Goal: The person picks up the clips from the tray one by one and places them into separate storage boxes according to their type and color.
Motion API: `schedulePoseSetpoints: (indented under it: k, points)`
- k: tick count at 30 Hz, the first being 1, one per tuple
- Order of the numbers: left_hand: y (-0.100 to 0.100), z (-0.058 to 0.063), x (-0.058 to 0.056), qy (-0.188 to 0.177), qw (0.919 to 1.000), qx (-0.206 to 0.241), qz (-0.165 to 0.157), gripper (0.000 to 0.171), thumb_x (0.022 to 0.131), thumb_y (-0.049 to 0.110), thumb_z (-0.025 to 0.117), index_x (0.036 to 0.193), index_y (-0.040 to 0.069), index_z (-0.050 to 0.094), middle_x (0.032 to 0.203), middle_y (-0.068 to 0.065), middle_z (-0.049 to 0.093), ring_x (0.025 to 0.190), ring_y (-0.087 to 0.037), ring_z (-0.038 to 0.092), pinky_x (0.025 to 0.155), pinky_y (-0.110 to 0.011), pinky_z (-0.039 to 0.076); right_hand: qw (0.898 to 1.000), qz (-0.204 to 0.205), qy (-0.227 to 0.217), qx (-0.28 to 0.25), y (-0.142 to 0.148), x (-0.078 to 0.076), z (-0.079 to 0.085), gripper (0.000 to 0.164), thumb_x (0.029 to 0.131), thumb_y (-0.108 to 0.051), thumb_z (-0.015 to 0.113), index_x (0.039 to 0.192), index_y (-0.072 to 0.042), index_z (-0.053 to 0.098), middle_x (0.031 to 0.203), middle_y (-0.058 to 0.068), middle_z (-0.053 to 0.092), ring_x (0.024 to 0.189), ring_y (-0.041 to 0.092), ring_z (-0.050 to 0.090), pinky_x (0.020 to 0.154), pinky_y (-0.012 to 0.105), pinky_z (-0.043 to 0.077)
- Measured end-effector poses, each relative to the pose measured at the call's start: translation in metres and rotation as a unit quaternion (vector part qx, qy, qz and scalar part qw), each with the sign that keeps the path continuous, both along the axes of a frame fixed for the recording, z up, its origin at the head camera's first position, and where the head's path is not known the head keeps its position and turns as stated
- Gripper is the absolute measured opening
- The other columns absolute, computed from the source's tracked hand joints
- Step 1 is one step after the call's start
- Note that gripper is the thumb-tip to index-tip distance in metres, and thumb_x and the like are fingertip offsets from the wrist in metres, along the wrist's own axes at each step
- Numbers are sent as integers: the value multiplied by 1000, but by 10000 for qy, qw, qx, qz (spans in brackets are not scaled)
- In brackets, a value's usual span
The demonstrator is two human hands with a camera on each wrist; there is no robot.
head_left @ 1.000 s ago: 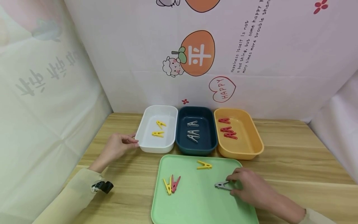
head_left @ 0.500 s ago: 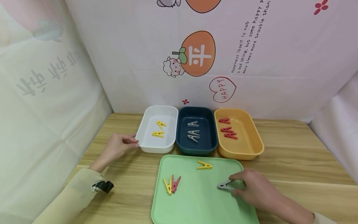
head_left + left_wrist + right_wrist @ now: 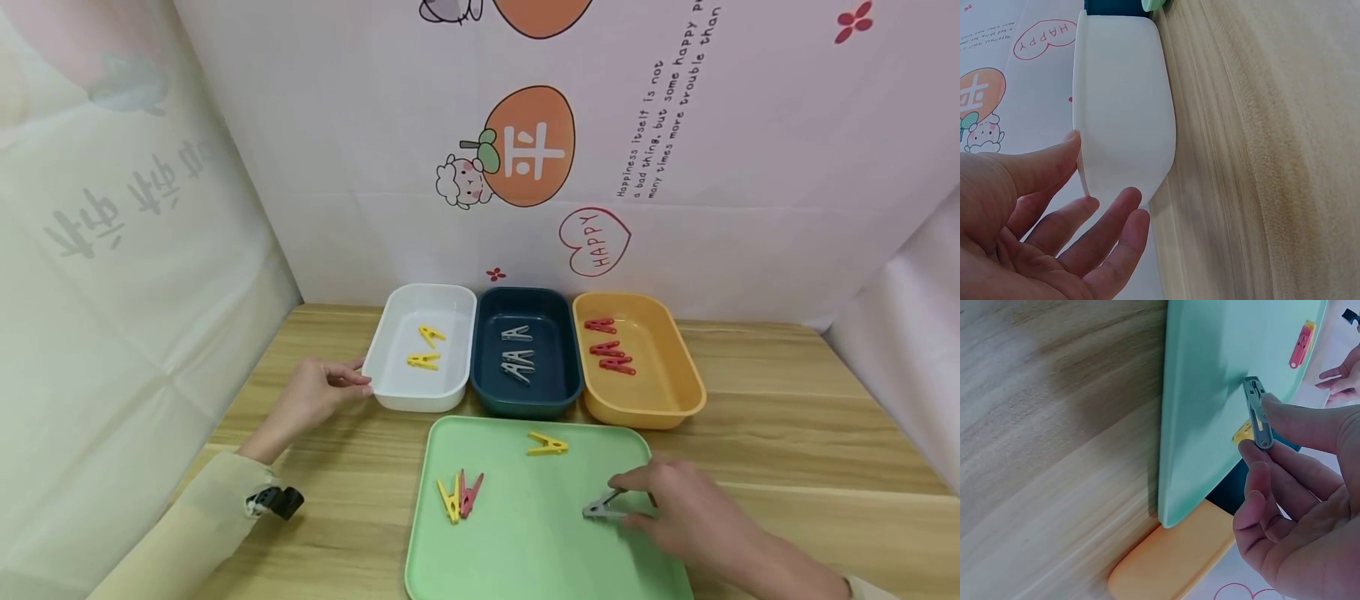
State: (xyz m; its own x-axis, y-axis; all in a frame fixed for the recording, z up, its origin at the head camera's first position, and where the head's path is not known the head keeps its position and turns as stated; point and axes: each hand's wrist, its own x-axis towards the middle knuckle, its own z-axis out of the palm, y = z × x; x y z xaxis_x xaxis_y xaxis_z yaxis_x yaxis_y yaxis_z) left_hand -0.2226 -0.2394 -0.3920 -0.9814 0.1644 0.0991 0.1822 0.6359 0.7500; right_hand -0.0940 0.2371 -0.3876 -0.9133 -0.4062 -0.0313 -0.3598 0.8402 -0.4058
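In the head view, my right hand (image 3: 690, 517) pinches a grey clothespin (image 3: 600, 507) by its spread ends, thumb and index finger on either side, over the green tray (image 3: 517, 550). The right wrist view shows the same clothespin (image 3: 1255, 406) between thumb and fingertip. Two yellow clothespins (image 3: 549, 444) and a red one (image 3: 468, 495) lie on the tray, one yellow beside the red. At the near left corner of the white bin (image 3: 420, 402), my left hand (image 3: 318, 396) touches its rim with relaxed fingers. The left wrist view shows the thumb at the bin's edge (image 3: 1077, 94).
Side by side behind the tray stand the white bin with yellow clothespins (image 3: 424, 361), a dark blue bin (image 3: 551, 379) with grey ones, and an orange bin (image 3: 660, 375) with red ones. A printed cloth (image 3: 345, 167) hangs close behind them.
My right hand has shifted slightly right and toward me over the tray, and the grey clothespin has moved and turned a little with it. My left hand stays at the white bin.
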Motion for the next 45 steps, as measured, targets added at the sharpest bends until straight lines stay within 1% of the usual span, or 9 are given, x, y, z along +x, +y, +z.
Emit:
schedulePoseSetpoints:
  k: [5, 12, 19, 22, 26, 30, 33, 36, 45]
  points:
    - [0, 0, 0, -4, 10000, 44, 2, 5, 89, 4, 84, 94, 4, 83, 137, -21, 64, 104, -39, 73, 62, -25, 55, 9998, 45, -167, -109, -4, 0, 4, 33, 77, -12, 95, 107, -16, 83, 96, -14, 73, 75, 6, 55, 62, 24, 50]
    - [0, 1, 0, -31, 10000, 43, -1, 6, 89, 4, 84, 95, 4, 83, 138, -21, 64, 105, -40, 72, 62, -24, 54, 9996, 192, 35, -213, -9, 1, 10, 32, 78, -13, 95, 107, -14, 83, 97, -12, 75, 76, 8, 55, 63, 26, 50]
    - [0, 0, 0, -3, 10000, 1, 6, 4, 89, 4, 84, 93, 5, 83, 137, -22, 64, 109, -42, 72, 63, -24, 55, 9993, -28, -9, -368, -14, -4, 17, 32, 79, -15, 95, 109, -12, 83, 99, -12, 76, 87, 13, 64, 71, 27, 56]
    - [0, 0, 0, 14, 10000, -11, -17, 4, 89, 5, 85, 93, 5, 83, 137, -22, 65, 108, -41, 72, 62, -24, 55, 9991, -30, -14, -422, -13, -8, 19, 34, 79, -17, 95, 110, -11, 83, 101, -9, 76, 84, 13, 61, 66, 26, 53]
    - [0, 0, 0, 0, 10000, -17, 15, 4, 89, 5, 85, 93, 5, 83, 137, -21, 65, 108, -41, 72, 63, -24, 54, 9987, 78, 98, -488, -14, -12, 22, 35, 80, -18, 94, 112, -10, 82, 101, -8, 75, 78, 12, 55, 62, 26, 49]
    - [0, 0, -1, -38, 10000, -15, 56, 4, 89, 5, 85, 94, 5, 83, 137, -20, 64, 108, -41, 72, 63, -24, 55, 9985, 60, 148, -529, -18, -15, 27, 33, 80, -18, 95, 110, -12, 83, 99, -10, 75, 77, 11, 53, 62, 26, 48]
    - [1, 1, -1, -40, 10000, -32, 22, 5, 90, 6, 85, 94, 5, 83, 138, -20, 64, 110, -42, 71, 65, -24, 55, 9984, 41, 162, -540, -21, -16, 30, 33, 79, -19, 95, 109, -13, 83, 99, -11, 75, 79, 10, 55, 64, 25, 50]
    - [1, 2, -1, -45, 10000, -42, 22, 4, 90, 6, 85, 94, 5, 83, 138, -20, 64, 110, -42, 71, 66, -24, 56, 9979, 106, 222, -600, -24, -17, 34, 33, 79, -19, 95, 109, -13, 83, 99, -10, 76, 79, 11, 56, 63, 26, 49]
    - [1, 2, 0, -130, 9999, -59, 60, 5, 90, 7, 85, 94, 6, 83, 138, -19, 64, 110, -41, 70, 66, -25, 55, 9975, 73, -67, -706, -33, -30, 45, 34, 79, -23, 96, 110, -17, 84, 93, -17, 74, 72, 14, 52, 58, 26, 45]
